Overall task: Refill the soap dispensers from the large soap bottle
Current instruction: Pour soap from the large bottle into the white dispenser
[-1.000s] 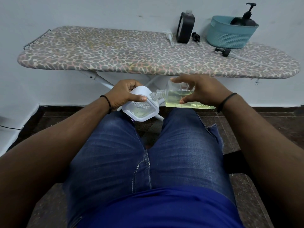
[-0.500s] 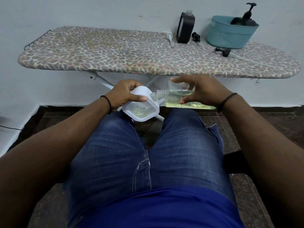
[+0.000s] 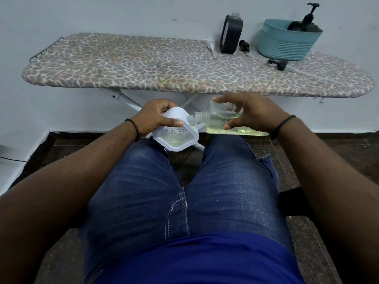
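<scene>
Evidently the person is mid-pour, seated with both hands held out over the knees, near side of the ironing board (image 3: 143, 66). The right hand (image 3: 252, 113) holds a clear bottle (image 3: 223, 124) of yellowish soap laid almost flat, its threaded neck pointing left. Held that way, the liquid pools along the lower side and reaches the neck only in a thin run, which looks like a way of keeping the flow slow. The right fingers are spread wide round the bottle: fingertips along its far top edge, thumb pressing the near face, with the body of the bottle between them and its base running under the palm toward the wrist.

The left hand (image 3: 155, 117) grips a white square container (image 3: 176, 132), tilted so that its clear face turns up toward the camera and its corner opening meets the bottle's neck. The tilt probably lets the person watch the level rise; only a little liquid seems to lie inside. The left thumb lies across the near upper edge, just beside the neck, and the other fingers curl round the far side, mostly hidden. Whether the two necks touch or sit just apart cannot be told.

On the far right of the board stand a black dispenser (image 3: 231, 36) with its pump off, loose pump heads beside it, and a teal basket (image 3: 285, 45) holding another black pump bottle, presumably waiting their turn.
</scene>
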